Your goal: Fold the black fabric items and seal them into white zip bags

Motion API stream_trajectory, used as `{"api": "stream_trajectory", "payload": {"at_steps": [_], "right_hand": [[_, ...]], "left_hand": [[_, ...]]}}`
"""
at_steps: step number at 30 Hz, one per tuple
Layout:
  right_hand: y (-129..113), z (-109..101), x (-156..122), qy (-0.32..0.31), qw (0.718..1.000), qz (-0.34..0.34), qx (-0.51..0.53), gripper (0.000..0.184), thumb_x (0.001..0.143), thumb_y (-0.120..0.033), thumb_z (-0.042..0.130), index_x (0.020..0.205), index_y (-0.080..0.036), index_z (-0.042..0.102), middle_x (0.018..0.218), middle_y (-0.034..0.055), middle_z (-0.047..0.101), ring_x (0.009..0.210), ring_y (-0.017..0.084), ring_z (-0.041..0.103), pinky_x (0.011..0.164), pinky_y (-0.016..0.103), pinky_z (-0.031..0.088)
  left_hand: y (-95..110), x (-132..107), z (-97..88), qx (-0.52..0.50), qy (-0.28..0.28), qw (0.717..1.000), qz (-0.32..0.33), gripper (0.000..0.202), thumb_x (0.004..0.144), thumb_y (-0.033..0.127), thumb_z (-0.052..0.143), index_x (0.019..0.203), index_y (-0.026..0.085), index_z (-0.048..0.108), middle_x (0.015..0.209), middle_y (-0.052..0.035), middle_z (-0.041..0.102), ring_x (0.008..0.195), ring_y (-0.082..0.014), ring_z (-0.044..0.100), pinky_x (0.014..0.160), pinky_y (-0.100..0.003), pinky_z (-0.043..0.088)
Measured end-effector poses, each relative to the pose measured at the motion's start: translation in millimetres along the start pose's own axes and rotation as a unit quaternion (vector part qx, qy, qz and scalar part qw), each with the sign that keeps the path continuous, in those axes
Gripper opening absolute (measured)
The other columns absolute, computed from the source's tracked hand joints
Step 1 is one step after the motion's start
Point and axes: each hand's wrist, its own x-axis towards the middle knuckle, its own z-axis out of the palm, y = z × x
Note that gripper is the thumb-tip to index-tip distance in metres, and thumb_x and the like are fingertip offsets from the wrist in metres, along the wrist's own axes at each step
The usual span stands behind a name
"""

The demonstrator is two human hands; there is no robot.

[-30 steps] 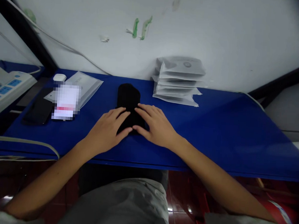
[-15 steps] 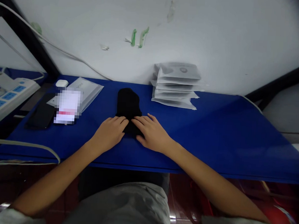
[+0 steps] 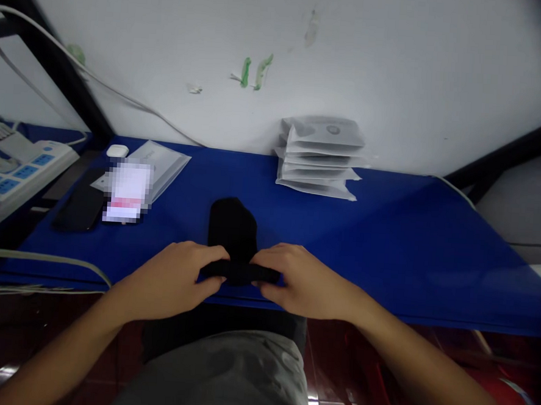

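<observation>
Fingers [image 3: 213, 254] pinched in, left hand [image 3: 167, 285] and right hand [image 3: 304, 284] each nipping the black cloth [image 3: 232, 224] along its near fold | cloth between them, at the desk's [image 3: 386, 252] front edge | looks light, soft, floppy, hardly fragile | best hold: both fold ends, evenly

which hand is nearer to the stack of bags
Right. The right hand grips the black fabric in front of the stack of bags; the left hand grips it farther left.
</observation>
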Motion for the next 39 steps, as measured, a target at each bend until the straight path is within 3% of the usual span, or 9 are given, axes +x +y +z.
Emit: {"api": "stream_trajectory", "payload": {"at_steps": [5, 10, 12, 15, 20, 28, 31, 34, 39], "right_hand": [[1, -28, 9, 0.057, 0.993, 0.023, 0.101, 0.007, 0.084, -0.021, 0.059, 0.078, -0.020, 0.063, 0.075, -0.0033, 0.065, 0.069, 0.012, 0.059, 0.063, 0.024, 0.042], [32, -35, 44, 0.121, 0.985, 0.067, 0.107, 0.014, 0.082, -0.032, 0.063, 0.077, -0.019, 0.062, 0.069, -0.0034, 0.060, 0.066, 0.013, 0.056, 0.062, 0.026, 0.043], [43, -27, 58, 0.169, 0.979, 0.085, 0.070, 0.016, 0.082, -0.033, 0.063, 0.085, -0.018, 0.063, 0.072, -0.0016, 0.062, 0.068, 0.015, 0.058, 0.063, 0.027, 0.045], [46, -11, 68, 0.257, 0.956, 0.114, -0.081, 0.029, 0.085, -0.029, 0.060, 0.110, -0.015, 0.061, 0.104, 0.0094, 0.066, 0.092, 0.023, 0.062, 0.080, 0.037, 0.047], [18, 18, 57, 0.251, 0.941, 0.059, -0.219, 0.043, 0.093, -0.037, 0.048, 0.126, -0.011, 0.054, 0.132, 0.0162, 0.055, 0.119, 0.030, 0.051, 0.098, 0.046, 0.041], [12, 33, 40, 0.140, 0.965, 0.064, -0.213, 0.035, 0.096, -0.032, 0.039, 0.113, -0.013, 0.063, 0.123, 0.0115, 0.063, 0.119, 0.026, 0.053, 0.108, 0.051, 0.032], [6, 34, 34, 0.167, 0.956, 0.084, -0.225, 0.035, 0.094, -0.026, 0.038, 0.118, -0.013, 0.060, 0.133, 0.0133, 0.056, 0.127, 0.028, 0.046, 0.109, 0.053, 0.030], [3, 46, 32, 0.185, 0.949, 0.089, -0.239, 0.048, 0.095, -0.035, 0.038, 0.136, -0.012, 0.046, 0.146, 0.0153, 0.041, 0.135, 0.031, 0.036, 0.109, 0.056, 0.029], [27, 54, 37, 0.120, 0.957, 0.064, -0.257, 0.056, 0.096, -0.044, 0.036, 0.143, -0.014, 0.037, 0.149, 0.0163, 0.035, 0.139, 0.032, 0.029, 0.110, 0.060, 0.023]], "left_hand": [[-3, 11, -17.1, -0.119, 0.101, 0.987, -0.046, 0.023, 0.085, 0.037, 0.057, 0.105, 0.028, 0.062, 0.091, 0.0039, 0.069, 0.074, -0.0141, 0.063, 0.064, -0.026, 0.048], [-21, 41, -16.0, -0.146, 0.173, 0.971, -0.072, 0.028, 0.084, 0.040, 0.056, 0.102, 0.020, 0.061, 0.082, -0.0009, 0.067, 0.071, -0.0166, 0.063, 0.064, -0.030, 0.050], [-28, 52, -10.4, -0.105, 0.228, 0.963, -0.101, 0.032, 0.084, 0.038, 0.055, 0.109, 0.018, 0.059, 0.094, -0.0048, 0.067, 0.077, -0.0182, 0.064, 0.071, -0.033, 0.052], [-36, 61, 1.1, -0.008, 0.311, 0.944, -0.111, 0.043, 0.086, 0.030, 0.051, 0.126, 0.015, 0.050, 0.127, -0.0128, 0.056, 0.105, -0.0233, 0.060, 0.091, -0.041, 0.048], [-45, 60, 13.6, 0.046, 0.221, 0.974, -0.032, 0.036, 0.092, 0.022, 0.038, 0.122, 0.013, 0.056, 0.127, -0.0115, 0.058, 0.120, -0.0222, 0.052, 0.105, -0.040, 0.040], [-34, 36, 21.8, 0.028, 0.144, 0.989, -0.027, 0.033, 0.093, 0.025, 0.039, 0.116, 0.016, 0.060, 0.117, -0.0068, 0.066, 0.111, -0.0206, 0.058, 0.099, -0.039, 0.046], [-32, 29, 26.5, -0.021, 0.163, 0.986, -0.027, 0.032, 0.094, 0.028, 0.039, 0.117, 0.020, 0.060, 0.116, -0.0038, 0.067, 0.107, -0.0172, 0.062, 0.095, -0.034, 0.048], [-37, 26, 28.6, -0.040, 0.218, 0.974, -0.054, 0.031, 0.093, 0.031, 0.041, 0.116, 0.021, 0.060, 0.116, -0.0029, 0.067, 0.104, -0.0170, 0.063, 0.092, -0.033, 0.049], [-52, 25, 25.8, -0.024, 0.238, 0.966, -0.095, 0.030, 0.092, 0.035, 0.044, 0.114, 0.023, 0.061, 0.112, -0.0027, 0.068, 0.095, -0.0186, 0.065, 0.076, -0.033, 0.052]]}}
